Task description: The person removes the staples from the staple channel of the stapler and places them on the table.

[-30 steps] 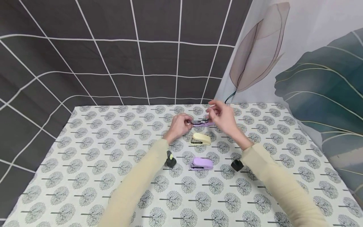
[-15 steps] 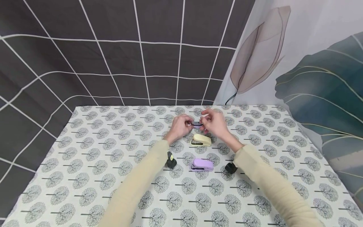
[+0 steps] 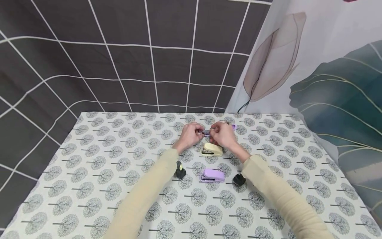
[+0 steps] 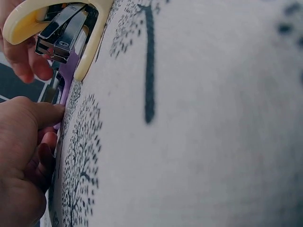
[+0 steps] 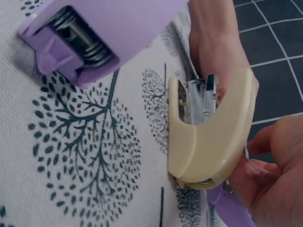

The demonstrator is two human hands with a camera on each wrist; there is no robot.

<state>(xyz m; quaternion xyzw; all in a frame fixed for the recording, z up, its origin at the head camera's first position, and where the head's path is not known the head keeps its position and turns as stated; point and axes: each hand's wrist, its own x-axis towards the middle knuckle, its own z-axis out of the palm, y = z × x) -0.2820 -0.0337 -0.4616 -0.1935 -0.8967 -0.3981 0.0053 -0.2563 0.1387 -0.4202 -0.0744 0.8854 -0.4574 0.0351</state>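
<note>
At the far side of the table a purple stapler (image 3: 206,134) lies opened up, its metal magazine showing between my two hands. Its purple lid (image 3: 234,127) sticks out past the right hand. My left hand (image 3: 190,135) pinches the stapler's left end; in the left wrist view the left thumb (image 4: 49,113) presses on that end. My right hand (image 3: 222,134) bends over the middle, thumb and fingers pinching at the metal part; the exact contact is hidden. A cream stapler (image 3: 212,149) stands just in front, partly blocking both wrist views (image 5: 213,146).
A second purple stapler (image 3: 212,175) sits nearer, behind the cream one in the row. Black wrist cameras (image 3: 180,172) are strapped at both forearms. The tree-print tablecloth (image 3: 119,186) ends at a dark gridded curtain (image 3: 119,63) at the back.
My right hand has come left and down from the stapler's lid side onto its metal middle, near the left hand. The left hand stays at the same end. The head view tilts slightly.
</note>
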